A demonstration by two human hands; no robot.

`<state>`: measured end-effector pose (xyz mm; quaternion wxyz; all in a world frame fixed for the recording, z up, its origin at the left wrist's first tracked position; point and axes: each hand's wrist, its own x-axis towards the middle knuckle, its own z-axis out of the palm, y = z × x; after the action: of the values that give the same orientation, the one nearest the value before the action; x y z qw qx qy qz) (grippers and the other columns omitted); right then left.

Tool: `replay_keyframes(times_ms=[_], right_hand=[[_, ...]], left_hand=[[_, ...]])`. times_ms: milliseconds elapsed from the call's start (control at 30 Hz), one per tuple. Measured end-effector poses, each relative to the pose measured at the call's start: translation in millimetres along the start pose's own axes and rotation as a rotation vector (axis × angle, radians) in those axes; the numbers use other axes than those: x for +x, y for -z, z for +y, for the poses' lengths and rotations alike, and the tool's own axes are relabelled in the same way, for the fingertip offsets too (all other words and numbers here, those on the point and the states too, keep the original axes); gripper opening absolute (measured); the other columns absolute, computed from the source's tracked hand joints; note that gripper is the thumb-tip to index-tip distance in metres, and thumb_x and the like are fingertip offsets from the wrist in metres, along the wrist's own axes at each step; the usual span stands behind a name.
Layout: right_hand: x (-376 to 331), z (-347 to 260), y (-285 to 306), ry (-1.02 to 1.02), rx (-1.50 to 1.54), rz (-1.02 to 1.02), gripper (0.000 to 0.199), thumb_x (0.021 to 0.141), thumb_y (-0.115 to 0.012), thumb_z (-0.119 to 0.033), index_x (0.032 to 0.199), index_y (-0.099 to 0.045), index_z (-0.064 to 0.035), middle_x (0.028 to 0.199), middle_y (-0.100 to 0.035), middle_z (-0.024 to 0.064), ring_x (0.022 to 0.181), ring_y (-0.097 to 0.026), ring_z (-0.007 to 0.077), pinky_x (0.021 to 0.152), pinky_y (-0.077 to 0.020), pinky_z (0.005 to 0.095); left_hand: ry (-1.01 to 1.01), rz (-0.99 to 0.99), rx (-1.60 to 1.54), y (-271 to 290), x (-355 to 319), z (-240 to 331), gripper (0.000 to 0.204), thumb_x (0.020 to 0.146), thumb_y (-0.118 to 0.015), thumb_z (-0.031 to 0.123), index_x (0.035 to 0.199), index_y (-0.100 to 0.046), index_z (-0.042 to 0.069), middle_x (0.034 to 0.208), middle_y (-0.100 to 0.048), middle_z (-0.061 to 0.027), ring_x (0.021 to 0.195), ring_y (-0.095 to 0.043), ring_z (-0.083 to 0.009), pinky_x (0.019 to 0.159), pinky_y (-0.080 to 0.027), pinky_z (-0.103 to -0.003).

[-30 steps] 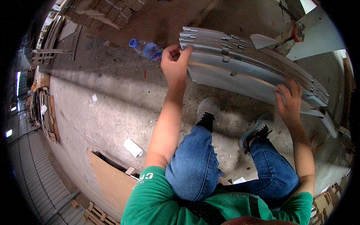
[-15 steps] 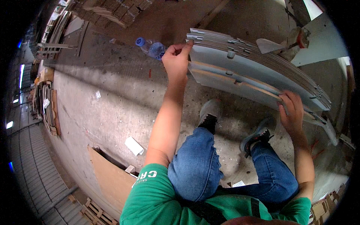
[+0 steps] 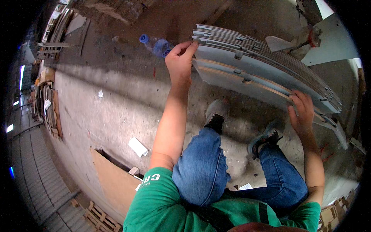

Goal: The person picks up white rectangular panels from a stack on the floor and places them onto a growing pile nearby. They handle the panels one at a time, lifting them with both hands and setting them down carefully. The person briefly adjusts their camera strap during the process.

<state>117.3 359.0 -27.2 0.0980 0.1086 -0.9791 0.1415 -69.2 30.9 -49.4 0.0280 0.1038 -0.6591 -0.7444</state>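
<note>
In front of me a stack of thin grey-white panels (image 3: 266, 58) stands on edge, with small notches along the upper edges. My left hand (image 3: 179, 65) pinches the left upper corner of a panel in this stack, thumb and fingers closed. Nearer to me lean two panels with light brown edges (image 3: 266, 89), a little apart from the rest. My right hand (image 3: 301, 111) has its fingers closed round the upper edge of these nearer panels, towards their right end; its fingertips are partly hidden.
A clear plastic bottle (image 3: 156, 46) with a blue cap lies beyond my left hand. White folded paper (image 3: 138, 147) and a brown board (image 3: 112, 174) lie on the floor at left. A white board (image 3: 328, 40) stands at far right. My shoes (image 3: 216, 112) are close below the panels.
The tops of the stacked panels have shifted slightly away from me. Both hands keep their holds, the left one moving very slightly left.
</note>
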Motion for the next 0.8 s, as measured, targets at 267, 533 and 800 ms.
replay_keyframes(times_ms=[267,533,800], right_hand=[[2.0,-1.8,0.6,0.02,-0.002,0.023,0.039,0.067,-0.062,-0.002,0.105,-0.055,-0.0086,0.116,-0.055,0.0093,0.105,-0.05,0.0332,0.091,-0.0395,0.0444],[1.9,-1.3,1.8,0.043,0.015,0.027,0.036,0.068,-0.062,-0.003,0.103,-0.056,-0.0084,0.115,-0.055,0.0102,0.105,-0.049,0.0337,0.091,-0.0397,0.0441],[4.8,-7.9,5.8,0.03,-0.067,-0.003,0.035,0.07,-0.062,-0.005,0.104,-0.056,-0.0085,0.117,-0.055,0.0097,0.111,-0.046,0.0338,0.093,-0.038,0.0452]], left_hand=[[-0.033,-0.021,-0.006,6.5,-3.4,-3.0,0.021,0.075,-0.071,0.012,0.09,-0.066,-0.003,0.08,-0.063,-0.0029,0.072,-0.053,-0.0085,0.066,-0.041,-0.021],[-0.029,-0.046,-0.001,9.2,-9.3,2.5,0.023,0.076,-0.07,0.012,0.093,-0.066,-0.003,0.082,-0.064,-0.0036,0.075,-0.055,-0.009,0.068,-0.042,-0.021],[-0.021,-0.07,0.024,15.6,-8.3,-1.1,0.024,0.077,-0.069,0.012,0.095,-0.066,-0.002,0.087,-0.064,-0.005,0.079,-0.057,-0.0113,0.072,-0.044,-0.024]])
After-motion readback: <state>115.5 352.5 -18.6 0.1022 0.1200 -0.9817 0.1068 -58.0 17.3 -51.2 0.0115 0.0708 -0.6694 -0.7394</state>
